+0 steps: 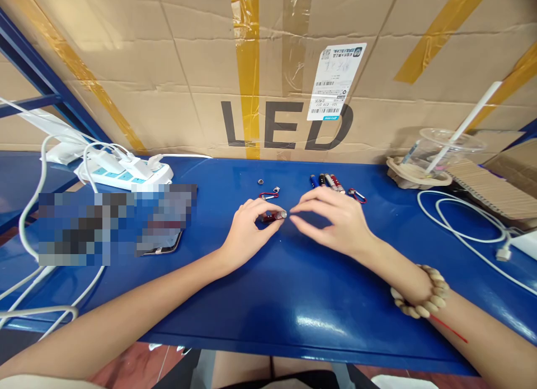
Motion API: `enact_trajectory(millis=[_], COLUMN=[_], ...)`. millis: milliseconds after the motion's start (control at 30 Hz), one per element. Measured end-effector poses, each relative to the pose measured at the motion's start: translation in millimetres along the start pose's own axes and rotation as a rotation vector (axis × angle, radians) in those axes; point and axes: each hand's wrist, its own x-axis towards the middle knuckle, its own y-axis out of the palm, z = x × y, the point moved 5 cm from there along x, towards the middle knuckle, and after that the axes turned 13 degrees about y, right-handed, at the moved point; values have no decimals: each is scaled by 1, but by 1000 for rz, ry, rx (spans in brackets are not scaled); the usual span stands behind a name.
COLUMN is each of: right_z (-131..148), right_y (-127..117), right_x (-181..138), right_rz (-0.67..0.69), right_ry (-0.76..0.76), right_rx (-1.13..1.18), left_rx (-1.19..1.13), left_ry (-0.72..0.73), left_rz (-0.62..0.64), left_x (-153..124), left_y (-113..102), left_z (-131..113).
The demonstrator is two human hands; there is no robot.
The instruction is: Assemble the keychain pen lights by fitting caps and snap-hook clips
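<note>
My left hand (250, 224) grips a small red keychain flashlight (273, 216) between thumb and fingers, its silver end facing right. Just right of that end is my right hand (335, 218), thumb and index fingertips a little apart, with nothing visible between them. Behind my left hand lie a red carabiner clip (269, 195) and a small metal ring (260, 182). Several similar small flashlights in blue, black, silver and red (337, 183) lie in a row behind my right hand, partly hidden by it. Another red carabiner clip (358, 196) rests beside them.
A white power strip (126, 176) with plugs and cables stands at the left, near a phone (168, 226) partly blurred out. On the right are a clear plastic cup (444, 148) with a straw, a coiled white cable (461, 232) and a spiral notebook (490, 182). A large cardboard box (188, 59) closes off the back.
</note>
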Motion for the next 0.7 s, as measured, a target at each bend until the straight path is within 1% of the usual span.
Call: enact_trajectory(millis=[100,133,233,333,500,700], right_z=[-28,-39,-68,-89,-102,-104], right_y=[-12,-14,-12,-3,9,8], right_x=[6,7,5,0,-4,-2], right_rz=[-134,-157,-135,-100,-31,29], right_ry=[232,291,347,354,390,428], right_rx=[-146,-209,-378,-471,-503,-460], left_rx=[-6,-8,-18,-25,-30,-32], left_ry=[-24,-27,-27,-28,-34,-46], left_rz=[-16,-18,-16,-13,-17,-15], left_x=[1,1,1,0,0,0], left_y=[-2,-3,-3,-2,-2,-2], left_z=[-1,-1,-2,-2,-2,-3])
